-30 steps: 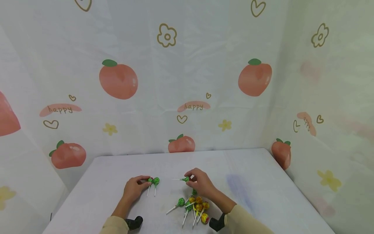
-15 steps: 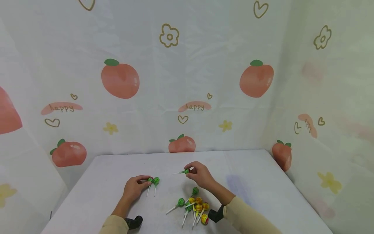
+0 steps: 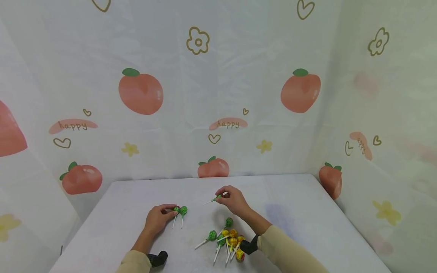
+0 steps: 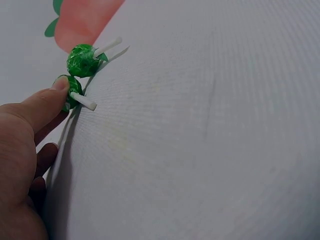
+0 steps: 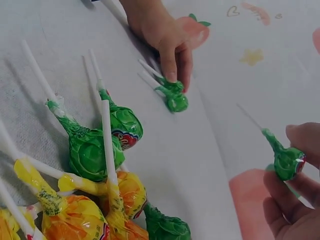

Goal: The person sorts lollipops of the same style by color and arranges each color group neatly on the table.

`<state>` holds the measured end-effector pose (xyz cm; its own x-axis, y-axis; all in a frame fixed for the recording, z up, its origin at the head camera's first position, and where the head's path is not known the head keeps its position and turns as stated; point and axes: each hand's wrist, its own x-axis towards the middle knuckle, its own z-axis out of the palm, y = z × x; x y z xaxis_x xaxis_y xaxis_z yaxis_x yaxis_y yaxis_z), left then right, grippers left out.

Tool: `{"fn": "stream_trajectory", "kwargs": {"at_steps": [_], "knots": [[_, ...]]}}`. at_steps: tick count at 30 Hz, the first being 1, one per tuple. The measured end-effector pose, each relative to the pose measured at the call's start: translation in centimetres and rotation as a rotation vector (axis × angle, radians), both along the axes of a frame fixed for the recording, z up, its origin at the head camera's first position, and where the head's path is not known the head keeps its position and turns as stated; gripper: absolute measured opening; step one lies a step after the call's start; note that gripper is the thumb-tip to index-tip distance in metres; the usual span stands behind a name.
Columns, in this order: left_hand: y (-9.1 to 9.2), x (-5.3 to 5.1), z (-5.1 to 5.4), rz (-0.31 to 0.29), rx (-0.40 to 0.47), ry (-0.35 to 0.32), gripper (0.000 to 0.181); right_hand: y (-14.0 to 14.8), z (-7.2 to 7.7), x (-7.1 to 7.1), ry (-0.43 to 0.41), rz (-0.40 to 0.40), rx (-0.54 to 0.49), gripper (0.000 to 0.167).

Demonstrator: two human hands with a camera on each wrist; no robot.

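Observation:
On the left of the table my left hand (image 3: pixel 157 220) pinches the green head of a lollipop (image 4: pixel 68 102) between thumb and finger. A second green lollipop (image 3: pixel 183 211) lies right beside it, both white sticks pointing toward me. Farther right and back, my right hand (image 3: pixel 234 201) pinches another green lollipop (image 5: pixel 288 162) by its head, above the table, its stick aimed left. Nearer to me lies a pile of lollipops, with yellow-orange lollipops (image 5: pixel 75 220) and green lollipops (image 5: pixel 95 155) crossing one another.
The white table (image 3: pixel 143 193) meets a printed cloth backdrop (image 3: pixel 184 94) at its rear edge. A loose green lollipop (image 3: pixel 212 235) lies at the left side of the pile. Black straps (image 3: pixel 249 245) sit at the wrists, the right one beside the pile.
My right hand has lifted back and away from the pile with its green lollipop, whose stick now tips a little downward. The left hand has stayed on its lollipop.

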<state>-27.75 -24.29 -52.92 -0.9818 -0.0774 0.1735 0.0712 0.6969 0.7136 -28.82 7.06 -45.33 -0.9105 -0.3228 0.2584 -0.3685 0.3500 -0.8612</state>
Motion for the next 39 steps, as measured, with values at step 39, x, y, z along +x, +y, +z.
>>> {"fn": "stream_trajectory", "kwargs": {"at_steps": [39], "knots": [[0.1, 0.1, 0.0, 0.012, -0.007, 0.010, 0.028, -4.2, -4.2, -3.5, 0.034, -0.066, 0.097, 0.017]]}}
